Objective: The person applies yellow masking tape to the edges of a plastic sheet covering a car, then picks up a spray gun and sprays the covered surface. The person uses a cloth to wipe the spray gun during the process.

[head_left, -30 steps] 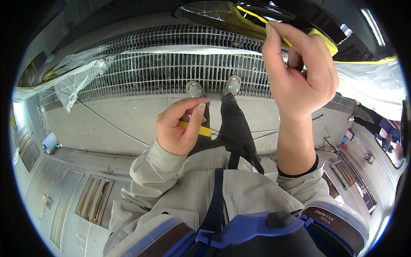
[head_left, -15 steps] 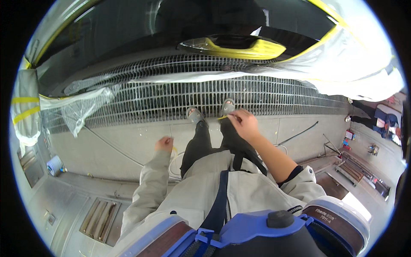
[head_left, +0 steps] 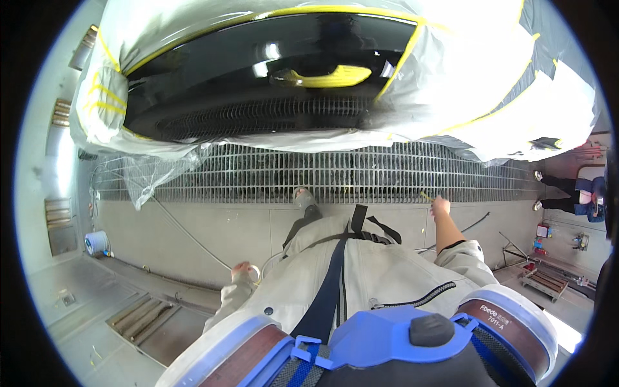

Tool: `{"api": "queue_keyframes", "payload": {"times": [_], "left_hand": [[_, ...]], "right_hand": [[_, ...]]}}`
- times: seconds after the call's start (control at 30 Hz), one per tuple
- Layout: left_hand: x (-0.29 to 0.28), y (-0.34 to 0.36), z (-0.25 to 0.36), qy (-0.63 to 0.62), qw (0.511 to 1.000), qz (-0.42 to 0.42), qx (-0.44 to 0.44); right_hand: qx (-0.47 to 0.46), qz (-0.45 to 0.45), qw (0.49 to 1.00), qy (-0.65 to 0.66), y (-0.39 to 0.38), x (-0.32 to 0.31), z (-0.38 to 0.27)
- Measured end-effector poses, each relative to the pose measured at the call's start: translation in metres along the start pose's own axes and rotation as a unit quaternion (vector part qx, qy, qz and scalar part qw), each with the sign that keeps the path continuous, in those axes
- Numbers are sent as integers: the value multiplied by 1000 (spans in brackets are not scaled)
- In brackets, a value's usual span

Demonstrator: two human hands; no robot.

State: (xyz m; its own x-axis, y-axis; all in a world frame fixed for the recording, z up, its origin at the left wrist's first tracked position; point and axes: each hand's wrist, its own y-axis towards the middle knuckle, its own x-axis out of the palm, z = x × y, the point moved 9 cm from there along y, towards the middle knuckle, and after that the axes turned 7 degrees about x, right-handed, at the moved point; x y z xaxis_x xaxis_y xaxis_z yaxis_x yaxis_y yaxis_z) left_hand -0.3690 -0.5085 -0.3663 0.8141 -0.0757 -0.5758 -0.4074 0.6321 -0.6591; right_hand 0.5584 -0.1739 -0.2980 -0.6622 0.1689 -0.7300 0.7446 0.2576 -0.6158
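Note:
My left hand [head_left: 242, 269] hangs low at my left side, closed on a roll of tape [head_left: 256, 273] whose pale rim shows beside the fingers. Out to the right, over the floor near the grating, my right hand [head_left: 440, 206] pinches a short strip of yellow masking tape [head_left: 425, 196]. Ahead of me stands a glossy black car door [head_left: 213, 71]. Its handle [head_left: 335, 77] is covered in yellow tape. Yellow tape lines [head_left: 400, 61] edge the bare black panel, and translucent plastic sheeting [head_left: 451, 71] wraps the bodywork around it.
A floor grating [head_left: 271, 171] runs along the car. A hose [head_left: 187, 222] crosses the floor on the left, near a white bucket [head_left: 96, 242]. Another person [head_left: 574, 193] is at the far right, near a metal stand [head_left: 512, 248]. A blue respirator [head_left: 393, 335] fills the lower edge.
I have moved back from the door, so more of the wrapped car shows. My right hand has swung out to the right with the strip; my left has dropped lower.

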Motion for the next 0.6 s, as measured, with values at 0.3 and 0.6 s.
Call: {"api": "queue_keyframes", "payload": {"times": [0.3, 0.6], "left_hand": [[93, -77, 121, -57, 990, 5, 132], [122, -198, 35, 231, 973, -2, -9]], "right_hand": [[-98, -60, 956, 269, 46, -51, 2], [-407, -199, 714, -534, 37, 51, 215]]}}
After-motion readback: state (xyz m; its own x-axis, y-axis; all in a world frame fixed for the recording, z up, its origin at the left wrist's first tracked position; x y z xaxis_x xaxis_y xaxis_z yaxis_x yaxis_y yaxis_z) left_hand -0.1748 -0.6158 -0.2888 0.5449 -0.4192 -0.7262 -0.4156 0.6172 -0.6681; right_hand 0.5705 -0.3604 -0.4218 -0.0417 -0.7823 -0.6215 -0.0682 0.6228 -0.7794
